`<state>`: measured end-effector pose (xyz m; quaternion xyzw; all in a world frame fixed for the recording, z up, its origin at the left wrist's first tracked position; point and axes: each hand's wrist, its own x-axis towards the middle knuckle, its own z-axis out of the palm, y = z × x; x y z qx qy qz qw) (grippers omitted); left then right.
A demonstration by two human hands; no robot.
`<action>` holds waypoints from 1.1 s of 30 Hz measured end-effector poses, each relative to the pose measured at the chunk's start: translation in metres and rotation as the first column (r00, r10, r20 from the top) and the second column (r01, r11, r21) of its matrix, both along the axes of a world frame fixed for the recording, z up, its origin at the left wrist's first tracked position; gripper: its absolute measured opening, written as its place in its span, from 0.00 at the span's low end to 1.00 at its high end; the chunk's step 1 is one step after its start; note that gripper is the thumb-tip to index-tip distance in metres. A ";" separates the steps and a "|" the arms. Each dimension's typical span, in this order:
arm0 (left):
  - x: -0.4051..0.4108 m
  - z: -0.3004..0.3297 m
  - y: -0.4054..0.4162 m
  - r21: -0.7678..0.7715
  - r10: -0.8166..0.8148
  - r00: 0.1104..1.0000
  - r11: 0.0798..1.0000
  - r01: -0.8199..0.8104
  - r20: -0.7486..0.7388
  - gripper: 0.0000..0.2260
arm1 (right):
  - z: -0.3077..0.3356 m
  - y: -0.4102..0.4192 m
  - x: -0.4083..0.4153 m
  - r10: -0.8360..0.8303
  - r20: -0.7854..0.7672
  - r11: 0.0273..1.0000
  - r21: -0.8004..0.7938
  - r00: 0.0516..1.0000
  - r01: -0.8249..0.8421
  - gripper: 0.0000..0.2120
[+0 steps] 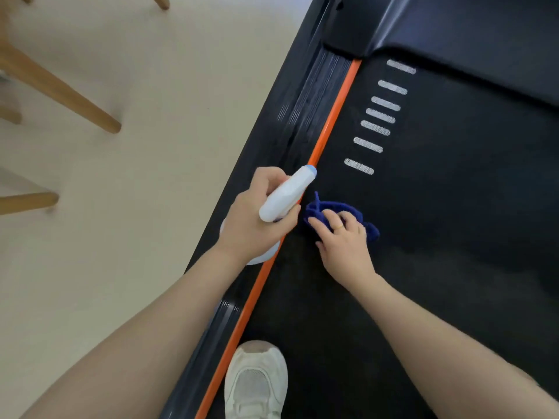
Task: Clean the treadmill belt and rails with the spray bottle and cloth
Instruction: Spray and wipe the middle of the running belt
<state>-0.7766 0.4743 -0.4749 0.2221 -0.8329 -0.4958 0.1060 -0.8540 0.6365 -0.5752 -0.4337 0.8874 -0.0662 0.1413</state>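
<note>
You are pressing the blue cloth [338,214] onto the treadmill belt [438,237] with your right hand [344,246], fingers curling into the bunched fabric and a gold ring [340,227] showing on one of them. The cloth is lying under and just ahead of that hand, close beside the orange strip [332,116] that is edging the belt. Your left hand [257,219] is gripping the white spray bottle [287,193], fingers wrapping its neck, and the blue-tipped nozzle is pointing forward past your knuckles, over the orange strip. The bottle's round body is showing only partly beneath your left wrist. The two hands are sitting just beside each other, not touching.

To the left of your left hand the ribbed black side rail [314,95] is running alongside the orange strip. Ahead of your right hand a row of white dashes [375,128] is marking the belt, and beyond them the black motor cover [469,34] is rising. Behind your hands, your pale sneaker [257,379] is standing on the belt beside the strip. Far to the left, wooden chair legs [60,89] are resting on the cream floor [166,131].
</note>
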 end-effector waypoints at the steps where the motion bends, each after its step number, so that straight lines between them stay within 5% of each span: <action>1: -0.002 -0.003 0.001 -0.026 -0.018 1.000 0.999 0.018 0.012 0.16 | 0.004 0.004 0.009 0.092 -0.003 0.995 0.049 0.996 -0.092 0.30; 4: -0.005 -0.009 0.001 -0.114 -0.080 0.997 0.990 0.081 0.013 0.16 | 0.007 0.019 0.017 0.251 0.124 0.942 0.198 0.960 -0.272 0.29; 7: -0.003 -0.017 0.001 -0.205 -0.105 0.994 0.974 0.097 -0.030 0.17 | 0.006 0.014 -0.007 0.369 0.024 0.919 0.139 0.929 -0.369 0.26; 9: -0.002 -0.020 0.000 -0.199 -0.102 0.994 0.976 0.091 -0.043 0.18 | -0.001 0.005 -0.029 0.224 -0.113 0.974 0.069 0.968 -0.218 0.24; 11: -0.003 -0.020 -0.001 -0.191 -0.079 0.996 0.979 0.069 -0.043 0.19 | -0.003 -0.006 -0.039 -0.067 -0.105 0.997 0.029 0.992 0.070 0.23; 13: -0.003 -0.020 -0.002 -0.130 -0.044 0.998 0.991 0.037 -0.054 0.19 | -0.006 -0.014 -0.026 -0.167 -0.088 0.986 -0.013 0.982 0.167 0.23; 17: -0.003 -0.024 -0.003 -0.019 0.031 0.996 0.999 -0.033 -0.083 0.16 | -0.012 0.005 0.019 0.276 -0.034 0.959 -0.054 0.961 -0.278 0.26; 19: -0.005 -0.026 -0.003 -0.020 0.042 0.996 0.999 -0.044 -0.083 0.16 | -0.010 0.002 0.001 0.362 -0.053 0.931 -0.029 0.931 -0.364 0.25; 24: -0.002 -0.030 -0.007 0.015 0.043 0.999 0.999 -0.043 -0.010 0.21 | -0.018 -0.026 -0.029 -0.111 -0.111 0.992 -0.072 0.988 0.103 0.22; 30: -0.003 -0.028 -0.001 -0.012 0.025 0.999 1.000 -0.025 0.028 0.21 | -0.019 -0.005 0.007 0.320 -0.129 0.943 -0.051 0.939 -0.328 0.20; 33: 0.001 -0.028 -0.004 0.035 0.096 0.995 0.995 -0.096 0.004 0.18 | -0.021 -0.019 -0.047 0.015 -0.254 0.996 -0.078 0.967 -0.036 0.18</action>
